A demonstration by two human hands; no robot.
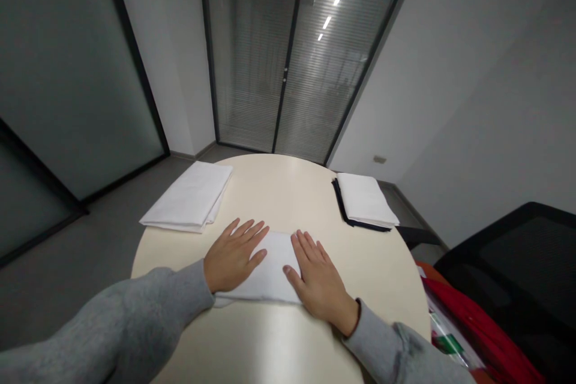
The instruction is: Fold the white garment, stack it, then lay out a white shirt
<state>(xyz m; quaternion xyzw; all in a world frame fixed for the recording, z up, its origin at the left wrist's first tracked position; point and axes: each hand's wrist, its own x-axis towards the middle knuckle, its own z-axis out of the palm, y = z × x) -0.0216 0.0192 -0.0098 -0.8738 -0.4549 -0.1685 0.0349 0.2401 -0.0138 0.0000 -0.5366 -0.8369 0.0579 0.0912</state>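
"White cloth (275, 270), folded flat: where does it lie?"

"Around the middle of the round table (288, 186), well in from the far edge. Its left and right sides run under the person's hands, and a lower layer peeks out at the near left corner of the fold."

"And the grip?"

"Nothing is clasped by either one. Left hand (234, 257) lies palm down over the cloth's left side, fingers stretched and slightly parted, thumb pointing inward across the fabric. Right hand (317, 279) lies palm down along the right side, fingers straight and nearly together, its thumb also turned inward. Grey sleeves (139, 312) cover both forearms."

"What else does the table carry?"

"Towards the left edge, a larger folded white piece (191, 195), its outer corner reaching the rim. Towards the right edge, a smaller white bundle (366, 197) on top of a black folded piece (342, 216), which shows along the left and near sides."

"Beyond the right edge?"

"A black chair (522, 258), with a red item (481, 312) just beside the table; what that item is cannot be told."
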